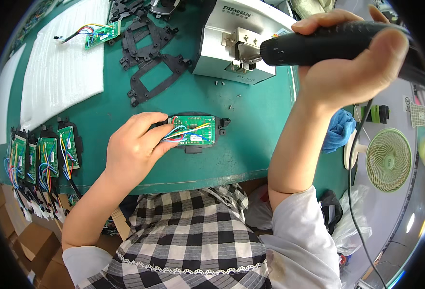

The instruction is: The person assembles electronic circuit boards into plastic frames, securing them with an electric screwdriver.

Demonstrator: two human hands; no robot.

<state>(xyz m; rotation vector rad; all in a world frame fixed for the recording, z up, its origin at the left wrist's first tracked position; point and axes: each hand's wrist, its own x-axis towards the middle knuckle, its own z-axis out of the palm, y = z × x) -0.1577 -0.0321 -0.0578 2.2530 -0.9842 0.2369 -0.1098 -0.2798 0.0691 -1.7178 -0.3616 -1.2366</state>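
My left hand (134, 147) grips the left end of a green circuit board (203, 137) with its fingers. Coloured wires run across the board, and a black plastic frame (193, 150) lies beneath it on the table. Raised at the upper right, my right hand (342, 82) is wrapped round a thick black electric screwdriver (308, 49). The screwdriver lies nearly level and points left, its bit at the metal outlet of a silver screw feeder (215, 65). Whether a screw sits on the bit is too small to tell.
Several loose screws (230, 107) lie in front of the feeder on the green table (174, 176). Black frames (157, 79) are piled at the back. White foam (60, 72) bears another wired board (101, 34). Wired boards (47, 156) line the left edge. A cable (351, 192) hangs right, near a green fan (388, 160).
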